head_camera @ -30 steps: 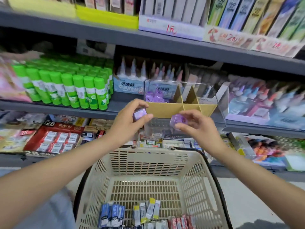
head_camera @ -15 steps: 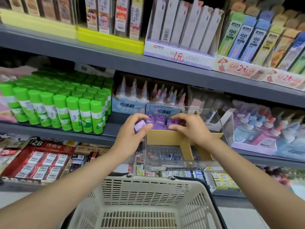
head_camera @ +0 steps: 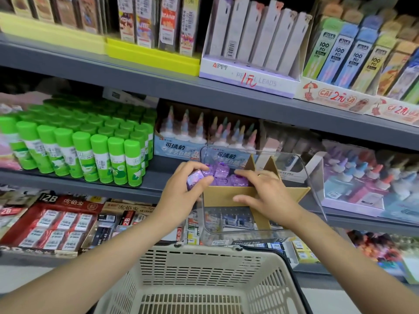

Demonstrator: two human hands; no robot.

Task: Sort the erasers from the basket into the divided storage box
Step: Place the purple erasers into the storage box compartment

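Observation:
A clear plastic storage box (head_camera: 314, 177) with brown cardboard dividers (head_camera: 226, 194) sits on the middle shelf's edge. Its back-left compartment holds several purple erasers (head_camera: 221, 169). My left hand (head_camera: 181, 191) is at the box's left rim, pinching one purple eraser (head_camera: 194, 177). My right hand (head_camera: 265, 196) lies over the divider, fingers spread on the purple pile and thumb on the cardboard's front face; I see no eraser in its grip. The beige slatted basket (head_camera: 204, 268) is below my arms, and whatever lies in it is out of view.
Green glue sticks (head_camera: 90, 152) fill the shelf to the left of the box. Glue bottles (head_camera: 362, 177) stand behind and to the right of it. Red eraser packs (head_camera: 56, 223) lie on the lower shelf. Pencil-lead boxes (head_camera: 249, 71) sit above.
Both hands rose from above the basket to the box. The purple eraser that my right hand carried is no longer visible in its fingers, which now lie on the pile. The view tilted up.

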